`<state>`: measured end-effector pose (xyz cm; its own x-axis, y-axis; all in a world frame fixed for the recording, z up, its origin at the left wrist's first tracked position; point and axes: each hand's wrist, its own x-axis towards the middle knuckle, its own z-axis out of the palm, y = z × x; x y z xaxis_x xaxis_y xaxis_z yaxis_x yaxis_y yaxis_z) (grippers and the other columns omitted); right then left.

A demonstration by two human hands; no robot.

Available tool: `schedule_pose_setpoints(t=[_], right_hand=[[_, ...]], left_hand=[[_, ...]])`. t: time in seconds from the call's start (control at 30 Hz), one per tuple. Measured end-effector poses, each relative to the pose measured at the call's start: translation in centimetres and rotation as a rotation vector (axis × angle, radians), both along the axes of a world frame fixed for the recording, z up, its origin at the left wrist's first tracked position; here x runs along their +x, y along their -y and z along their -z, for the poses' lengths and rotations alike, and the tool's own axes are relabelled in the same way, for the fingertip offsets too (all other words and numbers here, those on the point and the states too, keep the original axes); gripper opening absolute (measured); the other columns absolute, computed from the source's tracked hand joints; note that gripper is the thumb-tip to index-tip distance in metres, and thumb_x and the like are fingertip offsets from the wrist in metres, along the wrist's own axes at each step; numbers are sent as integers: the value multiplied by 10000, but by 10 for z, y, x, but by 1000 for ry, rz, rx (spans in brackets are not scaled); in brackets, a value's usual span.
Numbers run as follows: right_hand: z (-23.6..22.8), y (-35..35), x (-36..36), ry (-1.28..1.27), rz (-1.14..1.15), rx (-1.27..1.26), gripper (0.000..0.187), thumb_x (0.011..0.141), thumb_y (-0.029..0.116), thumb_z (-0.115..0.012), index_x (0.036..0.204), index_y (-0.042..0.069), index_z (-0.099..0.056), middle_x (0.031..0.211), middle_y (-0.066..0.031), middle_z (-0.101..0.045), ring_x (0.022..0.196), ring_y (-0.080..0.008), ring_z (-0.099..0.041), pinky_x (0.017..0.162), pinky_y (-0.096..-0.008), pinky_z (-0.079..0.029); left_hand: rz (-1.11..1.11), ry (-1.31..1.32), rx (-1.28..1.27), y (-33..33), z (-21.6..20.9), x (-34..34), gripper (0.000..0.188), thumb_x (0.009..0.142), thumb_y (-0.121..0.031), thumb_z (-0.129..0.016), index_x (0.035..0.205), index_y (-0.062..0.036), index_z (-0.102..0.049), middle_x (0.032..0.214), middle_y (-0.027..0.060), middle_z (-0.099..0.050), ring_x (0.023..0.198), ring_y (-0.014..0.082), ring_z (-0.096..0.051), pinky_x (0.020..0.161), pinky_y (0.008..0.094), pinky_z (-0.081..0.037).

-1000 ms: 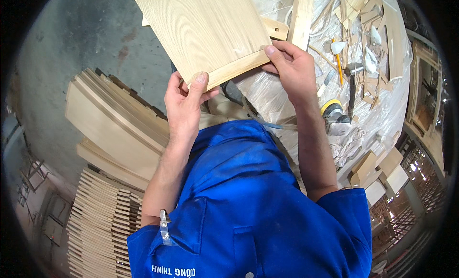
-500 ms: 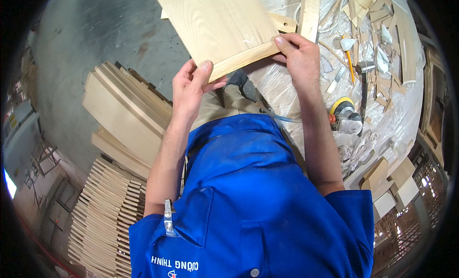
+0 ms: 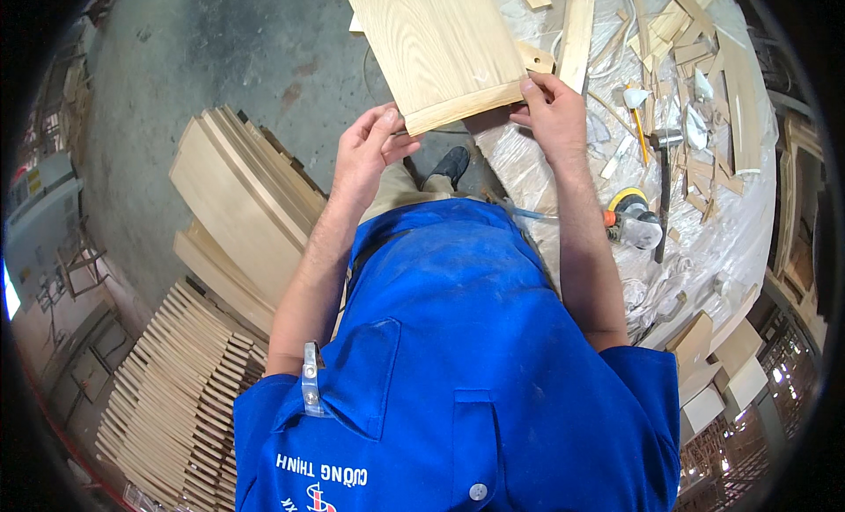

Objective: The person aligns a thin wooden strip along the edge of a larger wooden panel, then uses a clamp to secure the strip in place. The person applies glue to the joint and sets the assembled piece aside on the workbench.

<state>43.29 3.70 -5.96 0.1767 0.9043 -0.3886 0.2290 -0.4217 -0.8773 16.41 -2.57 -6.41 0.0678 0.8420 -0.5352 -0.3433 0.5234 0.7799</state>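
A pale wooden panel [image 3: 440, 50] with a narrow wood strip [image 3: 466, 107] along its near edge extends away from me, past the top of the view. My right hand [image 3: 556, 116] pinches the right end of that edge, thumb on top and fingers partly hidden beneath. At the left corner is my left hand [image 3: 365, 151], its thumb off the wood and apart from the curled fingers, whose tips lie close to the corner's underside.
To the right, a plastic-covered table [image 3: 607, 274] carries a yellow-padded sander [image 3: 635, 220], a hammer [image 3: 666, 140], an orange pencil-like stick [image 3: 640, 129] and wood offcuts [image 3: 704, 173]. Stacked boards [image 3: 233, 186] and a pile of slats [image 3: 163, 380] stand on the left.
My left thumb has come off the strip, and the left hand now sits just outside the corner. The panel has shifted a little right in view; the right hand still grips it.
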Motion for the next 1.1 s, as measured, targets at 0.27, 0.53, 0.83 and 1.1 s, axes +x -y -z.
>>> schedule_pose_setpoints(t=[0.27, 0.53, 0.83, 1.1], right_hand=[[-8, 7, 7, 316, -95, 38, 310, 978, 189, -675, 1192, -35, -699, 867, -106, -736, 702, -120, -710, 566, -275, -606], [4, 4, 15, 357, -130, 114, 272, 956, 182, -705, 1136, -21, -726, 808, -72, -711, 671, -93, -667, 518, -254, -567], [-2, -1, 17, 329, -87, 118, 200, 880, 168, -734, 983, -2, -753, 828, -123, -750, 772, -191, -719, 752, -331, -564], [3, -7, 22, 316, -129, 200, 175, 891, 135, -742, 960, -25, -729, 708, -18, -656, 558, -58, -544, 487, -237, -434]], left_hand=[[-91, -115, -35, 18, -8, 6, 256, 1038, -201, -621, 1114, 44, -627, 996, 119, -682, 883, 190, -711, 791, 331, -616], [-71, -187, -11, 14, -10, 14, 171, 1005, -165, -660, 976, 2, -635, 866, 72, -683, 774, 151, -689, 688, 292, -581], [-50, -303, 13, 10, -12, 17, 139, 979, -117, -677, 927, 2, -629, 800, 55, -664, 708, 133, -670, 625, 280, -567], [-44, -339, 41, 8, -11, 18, 138, 966, -107, -686, 900, 1, -632, 753, 32, -640, 665, 111, -645, 598, 262, -552]])
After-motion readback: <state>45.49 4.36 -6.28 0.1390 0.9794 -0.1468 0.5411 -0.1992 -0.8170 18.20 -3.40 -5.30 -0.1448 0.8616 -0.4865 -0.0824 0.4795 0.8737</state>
